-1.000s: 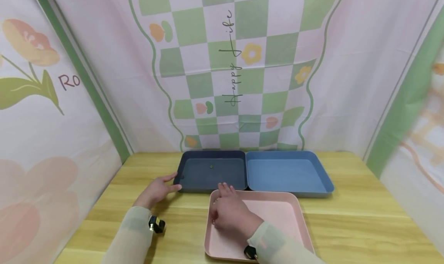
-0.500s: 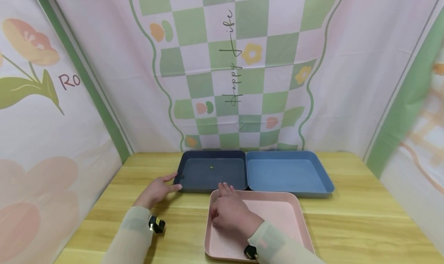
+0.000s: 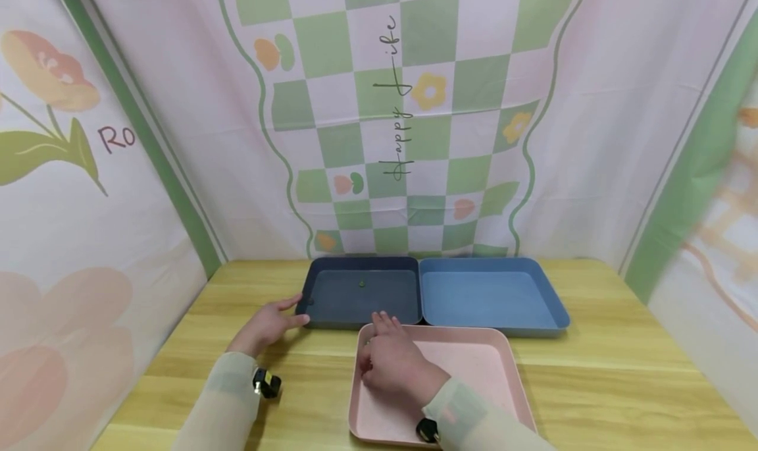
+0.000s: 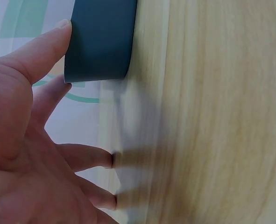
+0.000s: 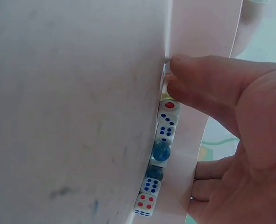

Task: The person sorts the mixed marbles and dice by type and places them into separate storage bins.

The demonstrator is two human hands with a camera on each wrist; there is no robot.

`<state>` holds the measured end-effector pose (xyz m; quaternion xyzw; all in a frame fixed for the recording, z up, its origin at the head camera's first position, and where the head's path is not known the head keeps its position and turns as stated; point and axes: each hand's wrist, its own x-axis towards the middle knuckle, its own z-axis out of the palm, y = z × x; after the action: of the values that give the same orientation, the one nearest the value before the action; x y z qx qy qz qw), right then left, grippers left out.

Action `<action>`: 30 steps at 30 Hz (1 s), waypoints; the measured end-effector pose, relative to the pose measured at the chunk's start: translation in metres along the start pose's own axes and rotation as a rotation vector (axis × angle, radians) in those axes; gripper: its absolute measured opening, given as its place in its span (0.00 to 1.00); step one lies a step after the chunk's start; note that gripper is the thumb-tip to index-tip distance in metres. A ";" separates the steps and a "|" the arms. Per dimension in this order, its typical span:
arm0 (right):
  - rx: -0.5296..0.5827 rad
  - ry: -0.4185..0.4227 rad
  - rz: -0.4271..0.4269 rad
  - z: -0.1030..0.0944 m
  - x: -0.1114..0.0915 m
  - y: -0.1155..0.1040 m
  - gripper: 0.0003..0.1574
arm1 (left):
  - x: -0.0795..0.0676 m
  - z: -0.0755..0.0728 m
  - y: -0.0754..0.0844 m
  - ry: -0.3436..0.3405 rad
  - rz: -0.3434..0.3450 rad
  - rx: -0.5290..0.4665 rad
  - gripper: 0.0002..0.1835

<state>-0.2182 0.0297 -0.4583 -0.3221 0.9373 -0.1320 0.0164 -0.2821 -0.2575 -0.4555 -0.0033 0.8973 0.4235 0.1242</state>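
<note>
My right hand (image 3: 393, 365) is inside the pink tray (image 3: 474, 352), at its left wall. In the right wrist view its thumb and forefinger pinch a small glassy marble (image 5: 167, 71), mostly hidden by the fingertips. A row along that wall holds several white dice (image 5: 146, 204) and blue marbles (image 5: 161, 151). My left hand (image 3: 269, 324) touches the front left corner of the dark tray (image 3: 343, 316), thumb and forefinger on either side of it and the other fingers spread. Inside the dark tray lie a green marble (image 3: 362, 284) and a small dark piece (image 3: 311, 301).
A blue tray (image 3: 485, 299) stands against the right side of the dark one, and the pink tray sits in front of both. The wooden table (image 3: 616, 372) carries all three. A patterned curtain (image 3: 408, 141) hangs behind, with more cloth at both sides.
My right fingers have shifted slightly, and a small pale piece by the thumb has gone from sight. The green marble has barely moved. My left hand stays at the dark tray's corner.
</note>
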 end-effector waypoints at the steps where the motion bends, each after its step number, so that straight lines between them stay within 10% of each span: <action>1: -0.001 0.002 -0.002 0.000 0.000 0.000 0.14 | 0.000 0.000 0.000 0.000 -0.001 -0.001 0.37; 30: 0.128 0.033 0.027 -0.001 -0.001 0.003 0.12 | -0.002 0.002 0.001 0.007 0.007 -0.020 0.37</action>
<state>-0.2193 0.0327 -0.4584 -0.3056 0.9313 -0.1968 0.0233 -0.2803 -0.2560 -0.4555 -0.0031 0.8935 0.4327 0.1196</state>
